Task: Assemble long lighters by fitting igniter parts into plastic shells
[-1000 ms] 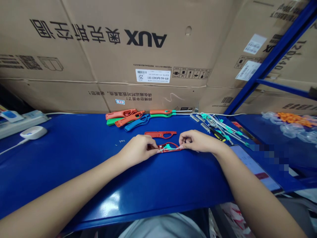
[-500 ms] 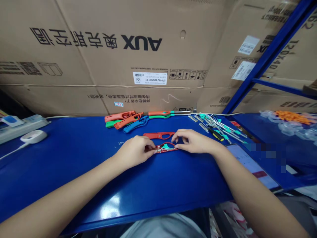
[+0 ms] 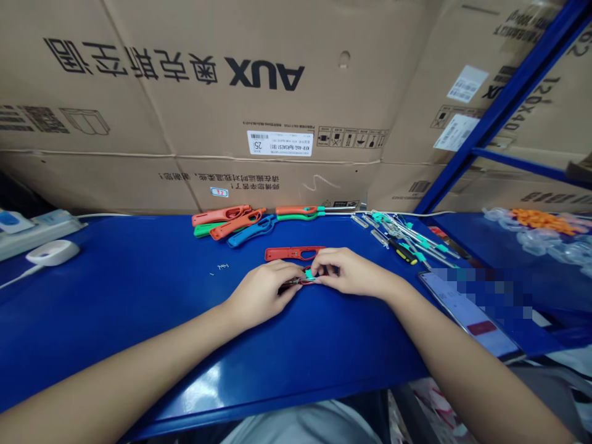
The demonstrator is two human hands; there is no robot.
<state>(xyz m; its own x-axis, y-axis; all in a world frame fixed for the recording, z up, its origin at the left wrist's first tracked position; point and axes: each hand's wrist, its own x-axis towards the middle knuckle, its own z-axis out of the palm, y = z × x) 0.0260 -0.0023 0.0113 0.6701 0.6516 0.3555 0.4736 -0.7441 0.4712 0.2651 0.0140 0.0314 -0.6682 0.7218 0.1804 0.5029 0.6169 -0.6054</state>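
Note:
My left hand (image 3: pixel 263 290) is closed on the left end of a red lighter shell, mostly covered by my fingers. A small teal plastic part (image 3: pixel 309 274) shows in it, between the two hands. My right hand (image 3: pixel 349 271) pinches at the teal part from the right; its fingertips partly hide what they hold. Just behind, the matching red shell half (image 3: pixel 289 253) lies on the blue table with its right end behind my right hand. Several tiny screws (image 3: pixel 222 267) lie to the left of my left hand.
Orange, green and blue lighter shells (image 3: pixel 252 229) lie near the back cardboard (image 3: pixel 185 135). To the right are metal lighter tubes with teal parts (image 3: pixel 419 237), a black-and-yellow screwdriver (image 3: pixel 403 251) and a phone (image 3: pixel 472 314). A power strip (image 3: pixel 41 231) and white charger (image 3: pixel 53 253) sit at left.
My right hand has moved left, from the shell's right end to the teal part. My left fingers now cover more of the shell.

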